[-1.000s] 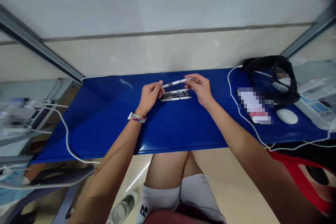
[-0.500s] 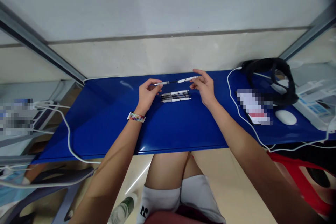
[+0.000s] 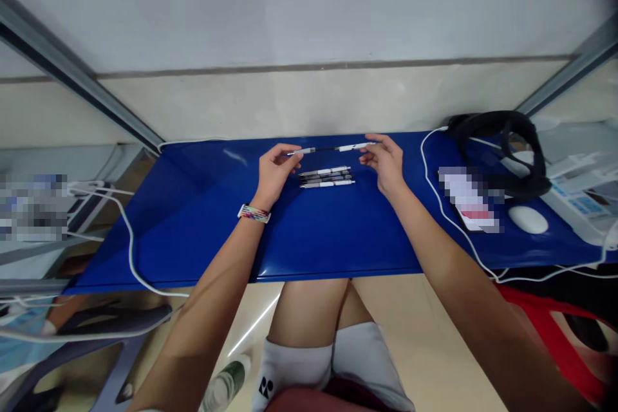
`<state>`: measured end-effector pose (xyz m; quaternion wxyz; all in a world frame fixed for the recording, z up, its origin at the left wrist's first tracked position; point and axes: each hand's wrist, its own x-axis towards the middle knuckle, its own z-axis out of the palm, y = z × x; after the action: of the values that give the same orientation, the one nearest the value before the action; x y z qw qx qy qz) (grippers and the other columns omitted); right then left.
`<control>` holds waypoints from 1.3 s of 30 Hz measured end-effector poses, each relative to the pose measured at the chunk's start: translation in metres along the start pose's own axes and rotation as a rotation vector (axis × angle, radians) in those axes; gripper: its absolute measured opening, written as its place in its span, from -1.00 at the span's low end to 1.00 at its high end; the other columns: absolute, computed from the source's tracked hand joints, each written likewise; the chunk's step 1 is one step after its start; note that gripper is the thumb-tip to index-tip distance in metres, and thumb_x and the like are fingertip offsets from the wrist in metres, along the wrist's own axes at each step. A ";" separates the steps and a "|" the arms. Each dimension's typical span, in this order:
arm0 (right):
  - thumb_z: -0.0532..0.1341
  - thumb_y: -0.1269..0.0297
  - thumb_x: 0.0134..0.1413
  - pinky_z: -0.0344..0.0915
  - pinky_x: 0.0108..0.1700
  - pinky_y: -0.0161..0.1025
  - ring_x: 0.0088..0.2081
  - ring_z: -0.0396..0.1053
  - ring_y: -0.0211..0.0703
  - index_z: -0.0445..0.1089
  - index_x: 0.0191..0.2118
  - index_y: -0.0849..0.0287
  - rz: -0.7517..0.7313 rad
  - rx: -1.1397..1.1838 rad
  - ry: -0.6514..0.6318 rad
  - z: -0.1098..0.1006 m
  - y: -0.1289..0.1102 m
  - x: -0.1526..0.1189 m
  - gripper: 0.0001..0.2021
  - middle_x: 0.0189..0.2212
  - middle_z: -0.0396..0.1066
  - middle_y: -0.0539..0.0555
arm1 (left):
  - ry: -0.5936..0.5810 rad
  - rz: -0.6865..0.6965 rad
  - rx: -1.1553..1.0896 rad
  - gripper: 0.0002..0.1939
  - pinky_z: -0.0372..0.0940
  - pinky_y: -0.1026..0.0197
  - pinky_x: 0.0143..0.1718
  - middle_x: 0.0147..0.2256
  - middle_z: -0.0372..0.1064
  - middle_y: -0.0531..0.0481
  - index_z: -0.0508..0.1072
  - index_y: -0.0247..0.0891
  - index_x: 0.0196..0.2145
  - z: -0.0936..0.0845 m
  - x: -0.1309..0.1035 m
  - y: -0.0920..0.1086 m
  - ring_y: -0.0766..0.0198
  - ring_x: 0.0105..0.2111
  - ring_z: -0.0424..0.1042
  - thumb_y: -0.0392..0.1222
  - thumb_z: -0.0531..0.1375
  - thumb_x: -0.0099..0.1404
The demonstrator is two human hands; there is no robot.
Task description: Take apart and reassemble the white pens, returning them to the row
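Observation:
My left hand (image 3: pixel 279 170) pinches the grey front part of a pen (image 3: pixel 307 151), with a thin dark refill (image 3: pixel 327 149) reaching out of it to the right. Between the fingers of my right hand (image 3: pixel 385 159) is the white pen barrel (image 3: pixel 353 147), separated from the front part, the refill spanning the gap. Both parts are held above the blue table (image 3: pixel 318 232). Several white and grey pens (image 3: pixel 327 177) lie side by side on the table, just below and between my hands.
On the right are a phone (image 3: pixel 468 199), a white mouse (image 3: pixel 528 219), a black headset strap (image 3: pixel 502 141) and a white cable (image 3: pixel 434 199). Another white cable (image 3: pixel 130 251) crosses the left end. A wall stands behind the table.
My right hand has moved to the right with the white barrel, so the gap between the two pen parts is wider and more of the refill shows. My left hand still grips the front part.

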<state>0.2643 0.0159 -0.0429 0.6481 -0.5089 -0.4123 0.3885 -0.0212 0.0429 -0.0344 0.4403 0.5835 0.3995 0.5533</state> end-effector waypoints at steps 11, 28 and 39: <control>0.42 0.12 0.02 0.52 -0.25 -0.16 -0.39 0.52 -0.17 0.55 -0.12 0.02 0.025 0.041 -0.010 0.000 -0.002 -0.002 -0.72 -0.31 0.59 0.02 | 0.001 -0.024 -0.012 -0.64 0.39 0.26 -0.42 -0.43 0.58 -0.01 0.73 -0.20 -0.21 0.000 -0.001 0.003 0.30 -0.45 0.53 0.09 0.56 0.16; 0.45 0.11 0.11 0.48 -0.33 -0.22 -0.44 0.51 -0.21 0.57 -0.13 0.03 -0.075 0.042 -0.011 0.001 0.001 0.000 -0.77 -0.35 0.57 -0.01 | 0.053 -0.067 0.002 -0.57 0.38 0.29 -0.44 -0.39 0.63 -0.06 0.66 -0.22 -0.37 0.000 0.000 -0.001 0.34 -0.48 0.48 0.23 0.53 0.21; 0.57 0.06 0.01 0.51 -0.33 -0.21 -0.43 0.55 -0.18 0.65 -0.16 0.04 -0.040 0.055 -0.198 0.019 -0.009 -0.021 -0.70 -0.35 0.65 0.01 | -0.101 0.016 0.116 -0.43 0.31 0.26 -0.44 -0.55 0.47 0.00 0.59 -0.23 -0.48 0.009 -0.009 0.008 0.34 -0.53 0.40 0.34 0.40 0.36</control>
<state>0.2401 0.0010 -0.0341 0.6256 -0.4418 -0.4735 0.4351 -0.0132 0.0317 -0.0298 0.4207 0.6383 0.4036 0.5027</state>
